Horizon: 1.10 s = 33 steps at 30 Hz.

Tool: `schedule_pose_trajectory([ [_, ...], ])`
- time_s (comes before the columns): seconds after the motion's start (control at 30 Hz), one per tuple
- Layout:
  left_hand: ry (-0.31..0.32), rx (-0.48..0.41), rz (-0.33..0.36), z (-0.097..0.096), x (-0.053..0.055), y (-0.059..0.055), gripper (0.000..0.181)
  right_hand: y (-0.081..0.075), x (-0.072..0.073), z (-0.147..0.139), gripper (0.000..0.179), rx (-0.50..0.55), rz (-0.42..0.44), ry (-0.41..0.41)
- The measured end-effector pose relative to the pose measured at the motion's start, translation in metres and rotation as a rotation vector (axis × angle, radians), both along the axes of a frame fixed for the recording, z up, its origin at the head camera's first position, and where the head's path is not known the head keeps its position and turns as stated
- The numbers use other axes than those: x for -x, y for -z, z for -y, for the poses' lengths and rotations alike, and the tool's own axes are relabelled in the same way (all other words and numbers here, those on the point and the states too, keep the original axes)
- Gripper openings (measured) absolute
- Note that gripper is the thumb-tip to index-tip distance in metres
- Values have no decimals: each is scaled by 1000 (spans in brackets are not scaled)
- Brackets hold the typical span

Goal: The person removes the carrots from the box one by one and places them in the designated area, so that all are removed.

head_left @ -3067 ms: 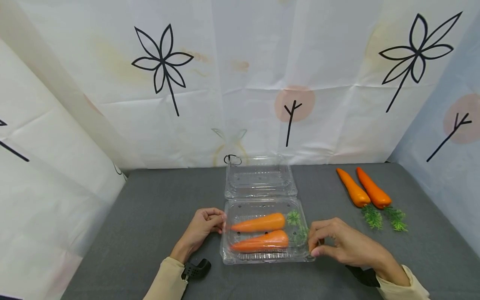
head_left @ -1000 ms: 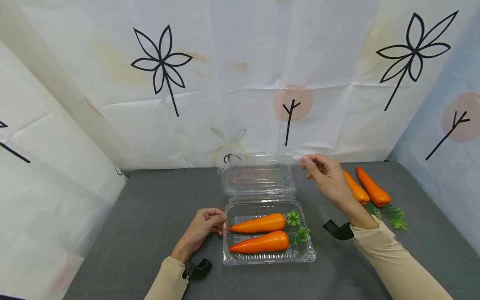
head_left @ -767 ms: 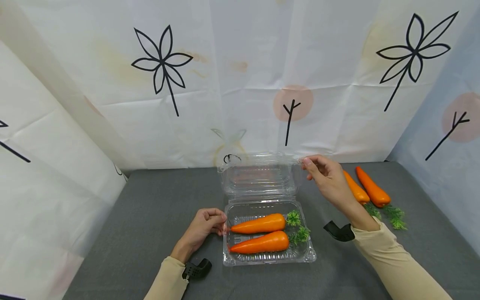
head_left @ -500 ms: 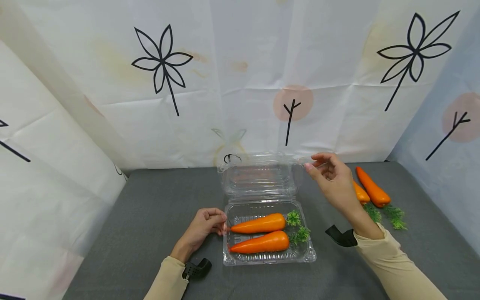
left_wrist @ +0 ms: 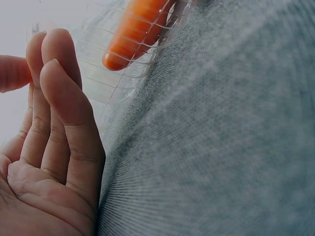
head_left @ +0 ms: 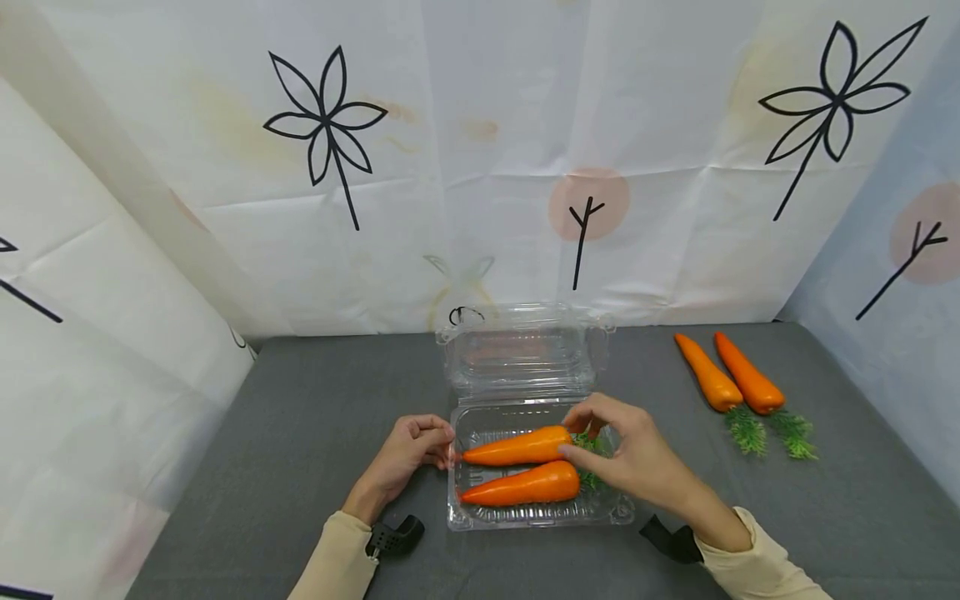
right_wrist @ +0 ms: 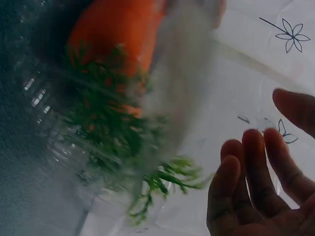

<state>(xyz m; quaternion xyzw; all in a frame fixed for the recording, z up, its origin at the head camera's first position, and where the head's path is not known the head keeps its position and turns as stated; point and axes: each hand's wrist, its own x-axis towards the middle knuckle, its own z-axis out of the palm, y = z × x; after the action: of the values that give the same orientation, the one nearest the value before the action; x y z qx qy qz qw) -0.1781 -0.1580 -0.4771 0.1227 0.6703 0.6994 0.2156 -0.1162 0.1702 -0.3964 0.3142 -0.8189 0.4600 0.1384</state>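
Observation:
A clear plastic clamshell container [head_left: 540, 522] stands with its lid raised at the back. Two orange carrots with green tops lie inside, an upper carrot [head_left: 517, 447] and a lower carrot [head_left: 521, 486], thin tips to the left. My left hand [head_left: 408, 454] pinches the container's left edge between thumb and fingers. Over the container's right side, my right hand [head_left: 630, 454] has its thumb and fingers spread at the thick end of the upper carrot, partly covering the green tops [right_wrist: 113, 113]. In the right wrist view its fingers are bent and apart from the thumb.
Two more carrots with green tops, a left one [head_left: 708, 375] and a right one [head_left: 750, 375], lie at the table's back right. The lid [head_left: 525, 350] leans up near the back curtain [head_left: 480, 167]. Grey cloth [head_left: 337, 392] covers the table.
The lid has been swung up and back by my right hand, which has let go of it and come down to the upper carrot. My left hand has stayed at the container's edge.

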Motion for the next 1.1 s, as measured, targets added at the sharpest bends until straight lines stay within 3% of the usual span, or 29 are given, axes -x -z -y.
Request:
schedule_pose_trajectory([
  [0.1,-1,-8,2,0,0,-1,22,11,-1,3,32,-92,25,-94],
  [0.23,5,-24,0,0,-1,-2,23,19,-3,6,31,-171,99,-152],
  [0.5,14,-35,-5,1,-1,-1,23,20,-6,12,38,-374,202,-129],
  [0.67,21,-36,-6,0,-1,-1,22,24,-6,14,39,-484,198,-100],
  [1.1,8,-18,13,0,-1,-1,19,26,-4,18,44,-566,174,-80],
])
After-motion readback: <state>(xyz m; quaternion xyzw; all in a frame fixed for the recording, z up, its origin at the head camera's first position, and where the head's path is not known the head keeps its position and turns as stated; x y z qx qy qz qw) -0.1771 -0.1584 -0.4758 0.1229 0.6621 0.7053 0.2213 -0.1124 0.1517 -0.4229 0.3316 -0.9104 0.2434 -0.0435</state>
